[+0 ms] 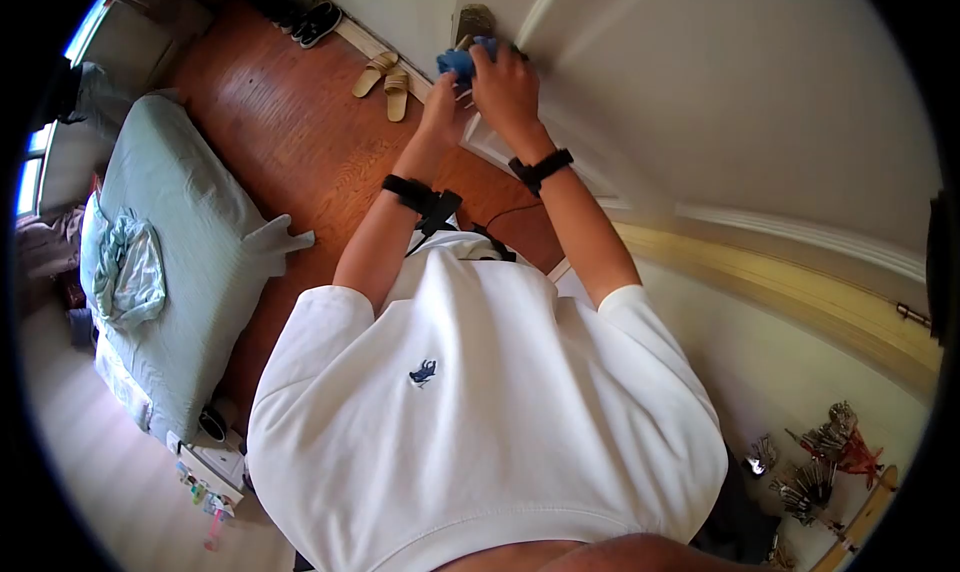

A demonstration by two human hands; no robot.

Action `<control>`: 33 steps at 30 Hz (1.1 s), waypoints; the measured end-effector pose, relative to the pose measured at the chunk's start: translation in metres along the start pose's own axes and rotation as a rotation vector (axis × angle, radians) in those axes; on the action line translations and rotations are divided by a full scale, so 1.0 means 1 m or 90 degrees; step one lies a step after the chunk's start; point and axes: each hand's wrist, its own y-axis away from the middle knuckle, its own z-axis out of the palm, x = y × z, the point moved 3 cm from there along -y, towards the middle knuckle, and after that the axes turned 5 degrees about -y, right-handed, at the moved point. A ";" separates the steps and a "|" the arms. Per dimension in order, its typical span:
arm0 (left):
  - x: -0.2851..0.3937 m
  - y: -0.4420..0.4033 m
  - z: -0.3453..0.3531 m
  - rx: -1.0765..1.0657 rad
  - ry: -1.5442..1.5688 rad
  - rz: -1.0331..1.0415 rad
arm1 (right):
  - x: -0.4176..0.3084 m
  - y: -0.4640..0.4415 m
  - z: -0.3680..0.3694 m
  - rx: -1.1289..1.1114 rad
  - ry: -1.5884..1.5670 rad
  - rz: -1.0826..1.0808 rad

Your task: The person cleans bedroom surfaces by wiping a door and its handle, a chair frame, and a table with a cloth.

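Left hand (443,104) and right hand (507,89) closed round blue cloth (456,65), navy rider emblem (423,374) on white shirt (530,392)

Room around a white panelled door (700,112)

At the door's left edge, a blue cloth (455,64) is at the left hand (441,107) and right hand (508,94), by a metal handle plate (474,20). Left of the door, beige slippers (397,94), then dark shoes (318,27), lie on reddish-brown wooden floor (270,92); farther left stands a pale-green-covered bed (195,232), crumpled pale-green fabric (135,277) on it. Below the door in view are bunches of silvery metal pieces (808,490).
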 end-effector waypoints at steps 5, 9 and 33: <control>-0.006 0.015 0.019 -0.032 -0.006 -0.078 | -0.007 0.028 -0.003 0.045 -0.101 0.125; -0.019 0.009 0.015 -0.018 -0.113 -0.058 | 0.010 0.062 0.002 0.120 -0.198 0.160; 0.001 -0.016 -0.012 -0.177 0.014 0.049 | 0.003 0.022 -0.025 0.046 -0.247 0.124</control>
